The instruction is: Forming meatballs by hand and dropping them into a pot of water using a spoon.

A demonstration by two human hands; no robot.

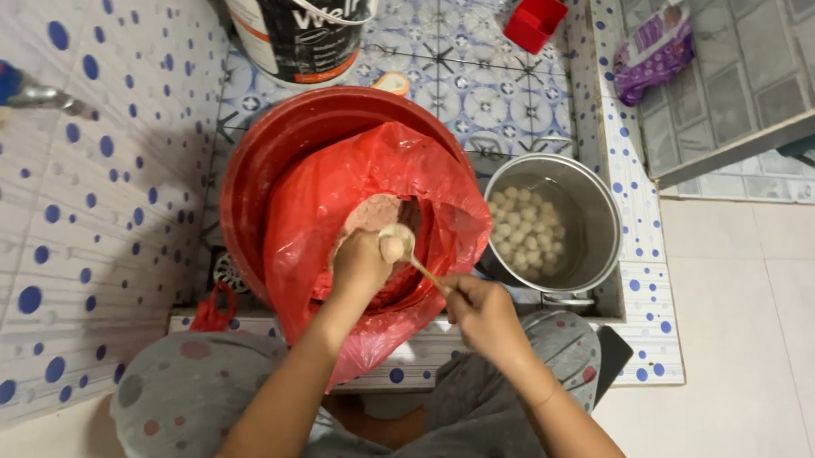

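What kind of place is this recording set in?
Probably a home's tiled wash area used for food prep: dotted wall tiles with a tap, a patterned tiled floor, a red basin and a steel pot of pale balls.

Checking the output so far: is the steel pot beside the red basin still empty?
No. The steel pot already holds a heap of pale balls sitting in liquid, right of the red basin.
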